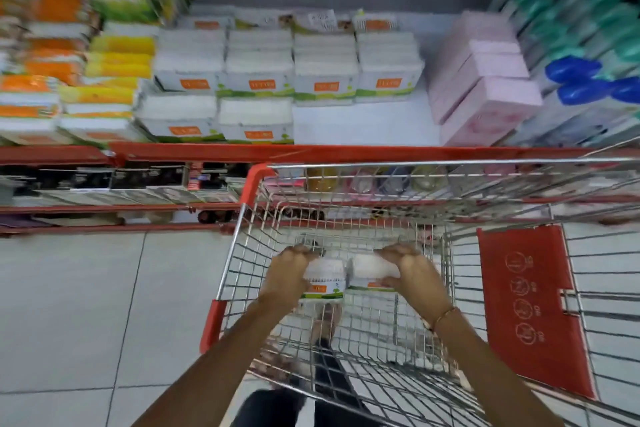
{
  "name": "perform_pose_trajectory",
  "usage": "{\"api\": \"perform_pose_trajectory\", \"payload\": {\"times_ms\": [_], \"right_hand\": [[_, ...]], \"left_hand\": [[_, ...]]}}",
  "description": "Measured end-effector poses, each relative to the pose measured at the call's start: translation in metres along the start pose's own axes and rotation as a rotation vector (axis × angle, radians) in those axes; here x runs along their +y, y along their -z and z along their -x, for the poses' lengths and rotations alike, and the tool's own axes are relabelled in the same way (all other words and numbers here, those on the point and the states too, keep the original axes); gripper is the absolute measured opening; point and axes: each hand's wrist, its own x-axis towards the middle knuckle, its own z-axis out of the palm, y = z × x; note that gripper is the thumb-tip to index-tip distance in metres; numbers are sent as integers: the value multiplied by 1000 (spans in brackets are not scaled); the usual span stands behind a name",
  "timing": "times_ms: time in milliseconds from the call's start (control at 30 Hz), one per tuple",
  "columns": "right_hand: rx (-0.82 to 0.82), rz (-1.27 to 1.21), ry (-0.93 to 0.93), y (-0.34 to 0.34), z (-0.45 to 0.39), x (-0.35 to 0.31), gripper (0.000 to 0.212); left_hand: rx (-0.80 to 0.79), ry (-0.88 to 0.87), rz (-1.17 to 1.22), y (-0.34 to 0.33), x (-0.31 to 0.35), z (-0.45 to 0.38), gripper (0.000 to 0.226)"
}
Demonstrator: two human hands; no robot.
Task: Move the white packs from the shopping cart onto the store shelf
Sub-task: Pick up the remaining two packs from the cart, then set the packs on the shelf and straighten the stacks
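Inside the shopping cart (242, 253), the left hand (289, 270) and right hand (410, 269) squeeze 2 white packs (346, 272) between them. With weak pressure, 1 pack could slip down between the palms before reaching the shelf (360, 123) ahead.

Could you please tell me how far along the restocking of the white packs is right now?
Mostly done: rows of white packs already fill the shelf. In hand: the left hand and right hand grip two packs inside the cart. Left: setting them in the bare gap beside the pink boxes.
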Motion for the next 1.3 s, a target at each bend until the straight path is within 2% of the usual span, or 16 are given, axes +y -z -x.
{"api": "perform_pose_trajectory", "payload": {"times_ms": [167, 300, 500, 600, 700, 867, 1000, 1300], "right_hand": [[261, -4, 100, 85, 6, -37, 59], [478, -7, 181, 137, 3, -50, 57], [628, -23, 214, 193, -22, -54, 57], [628, -17, 217, 206, -42, -55, 57], [593, -31, 184, 210, -65, -51, 58], [492, -21, 150, 207, -86, -38, 59], [453, 31, 135, 207, -92, -37, 58], [392, 46, 81, 196, -96, -39, 57]], "left_hand": [[222, 17, 102, 70, 12, 26, 63], [376, -41, 143, 122, 32, 29, 64], [538, -106, 116, 183, 60, 13, 65], [586, -81, 93, 208, 73, -7, 65], [564, -59, 71, 221, 86, -36, 65], [521, -43, -18, 212, 95, -68, 61], [552, -40, -5, 205, 91, -82, 63], [467, -104, -1, 195, 71, -83, 65]]}}
